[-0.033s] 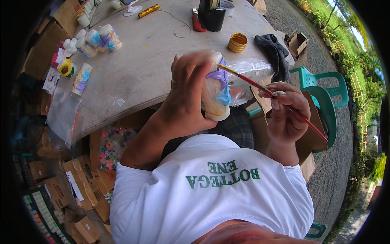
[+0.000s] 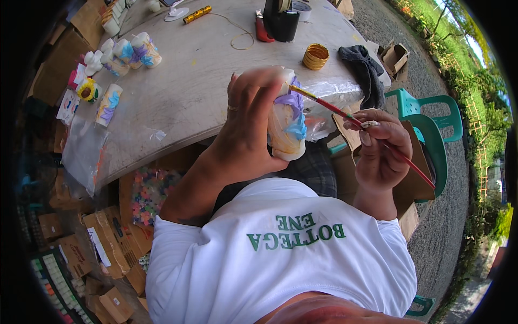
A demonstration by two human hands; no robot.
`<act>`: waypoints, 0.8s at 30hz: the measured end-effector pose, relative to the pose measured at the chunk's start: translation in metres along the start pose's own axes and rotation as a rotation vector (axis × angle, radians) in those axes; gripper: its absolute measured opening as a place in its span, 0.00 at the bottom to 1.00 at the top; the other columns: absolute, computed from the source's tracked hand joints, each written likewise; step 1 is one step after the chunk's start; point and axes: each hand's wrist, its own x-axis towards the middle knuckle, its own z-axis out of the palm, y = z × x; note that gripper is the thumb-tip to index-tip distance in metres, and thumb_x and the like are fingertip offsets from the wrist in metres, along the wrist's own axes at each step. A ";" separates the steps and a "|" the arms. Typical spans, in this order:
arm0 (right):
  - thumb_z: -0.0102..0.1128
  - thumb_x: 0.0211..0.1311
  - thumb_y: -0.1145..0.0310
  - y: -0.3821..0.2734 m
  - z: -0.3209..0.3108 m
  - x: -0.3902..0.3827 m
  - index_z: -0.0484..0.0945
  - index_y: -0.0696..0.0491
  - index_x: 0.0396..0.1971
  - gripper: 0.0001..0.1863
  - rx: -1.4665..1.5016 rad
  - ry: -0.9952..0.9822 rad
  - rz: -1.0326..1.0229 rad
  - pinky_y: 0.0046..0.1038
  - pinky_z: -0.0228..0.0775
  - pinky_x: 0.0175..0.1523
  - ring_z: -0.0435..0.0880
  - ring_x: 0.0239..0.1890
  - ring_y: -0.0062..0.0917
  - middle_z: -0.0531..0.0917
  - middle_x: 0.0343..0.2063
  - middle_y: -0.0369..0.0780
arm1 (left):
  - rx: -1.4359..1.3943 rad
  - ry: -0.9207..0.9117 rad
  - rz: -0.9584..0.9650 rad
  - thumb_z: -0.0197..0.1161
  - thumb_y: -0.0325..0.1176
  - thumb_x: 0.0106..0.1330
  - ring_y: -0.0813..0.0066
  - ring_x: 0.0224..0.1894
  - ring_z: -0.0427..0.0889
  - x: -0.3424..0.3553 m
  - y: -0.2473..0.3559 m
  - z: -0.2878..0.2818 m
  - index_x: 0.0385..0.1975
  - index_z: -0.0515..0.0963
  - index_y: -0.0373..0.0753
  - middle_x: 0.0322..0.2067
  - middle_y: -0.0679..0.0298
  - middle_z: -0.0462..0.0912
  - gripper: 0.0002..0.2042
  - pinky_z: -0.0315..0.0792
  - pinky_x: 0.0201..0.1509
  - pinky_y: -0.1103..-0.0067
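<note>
My left hand (image 2: 243,110) is wrapped around a white cylindrical candle (image 2: 281,121) with raised purple and light-blue decoration and golden tints. It holds the candle tilted in front of the table's near edge. My right hand (image 2: 382,146) pinches a thin red-handled paintbrush (image 2: 337,110). The brush's yellowish, gold-smeared end points left and meets the candle's upper part beside the purple relief; my fingers partly cover the candle there. Beyond the candle, a small round pot (image 2: 315,56) with gold paint inside stands on the table.
On the grey table (image 2: 183,81), several similar candles (image 2: 129,53) stand at the left, with one candle (image 2: 109,105) nearer. A black tape dispenser (image 2: 281,24), a gold roll (image 2: 197,14) and a dark cloth (image 2: 361,70) lie farther back. Green chairs (image 2: 431,116) stand right; cardboard boxes (image 2: 110,240) lie lower left.
</note>
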 end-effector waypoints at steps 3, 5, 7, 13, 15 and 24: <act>0.55 0.53 0.83 0.000 0.000 0.001 0.69 0.59 0.33 0.08 -0.013 -0.006 -0.008 0.23 0.70 0.41 0.79 0.35 0.28 0.77 0.32 0.46 | 0.017 0.003 0.001 0.74 0.31 0.27 0.49 0.61 0.48 0.000 0.000 0.000 0.58 0.47 0.39 0.57 0.51 0.50 0.53 0.38 0.61 0.50; 0.55 0.53 0.83 0.002 0.001 0.002 0.69 0.59 0.33 0.08 -0.014 -0.006 -0.020 0.24 0.70 0.41 0.79 0.35 0.28 0.77 0.32 0.46 | 0.037 0.005 0.014 0.74 0.31 0.27 0.49 0.61 0.48 0.002 -0.001 0.000 0.58 0.47 0.39 0.57 0.51 0.50 0.53 0.38 0.61 0.50; 0.55 0.53 0.83 0.005 0.001 0.005 0.69 0.59 0.32 0.07 -0.024 -0.011 -0.036 0.24 0.70 0.41 0.79 0.35 0.29 0.77 0.32 0.46 | 0.053 0.012 0.027 0.74 0.31 0.27 0.50 0.61 0.48 0.004 -0.004 0.000 0.58 0.47 0.40 0.57 0.52 0.50 0.53 0.38 0.61 0.49; 0.55 0.53 0.82 0.004 0.000 0.007 0.69 0.59 0.32 0.07 -0.041 -0.041 -0.037 0.25 0.70 0.41 0.79 0.34 0.29 0.77 0.31 0.46 | 0.057 0.020 0.028 0.74 0.31 0.27 0.50 0.61 0.48 0.005 -0.005 0.000 0.58 0.48 0.42 0.58 0.54 0.49 0.53 0.38 0.61 0.49; 0.55 0.53 0.82 0.004 0.002 0.008 0.69 0.59 0.32 0.07 -0.021 -0.027 -0.057 0.25 0.70 0.40 0.80 0.34 0.30 0.78 0.30 0.46 | 0.055 0.023 0.025 0.74 0.31 0.27 0.50 0.61 0.48 0.005 -0.005 0.000 0.58 0.49 0.42 0.58 0.54 0.49 0.52 0.38 0.61 0.49; 0.55 0.53 0.82 0.003 0.001 0.008 0.70 0.58 0.31 0.07 -0.043 -0.037 -0.056 0.25 0.71 0.39 0.80 0.34 0.30 0.77 0.30 0.46 | 0.064 0.006 0.012 0.74 0.32 0.27 0.51 0.61 0.48 0.006 -0.004 -0.001 0.58 0.50 0.42 0.58 0.54 0.50 0.52 0.37 0.61 0.49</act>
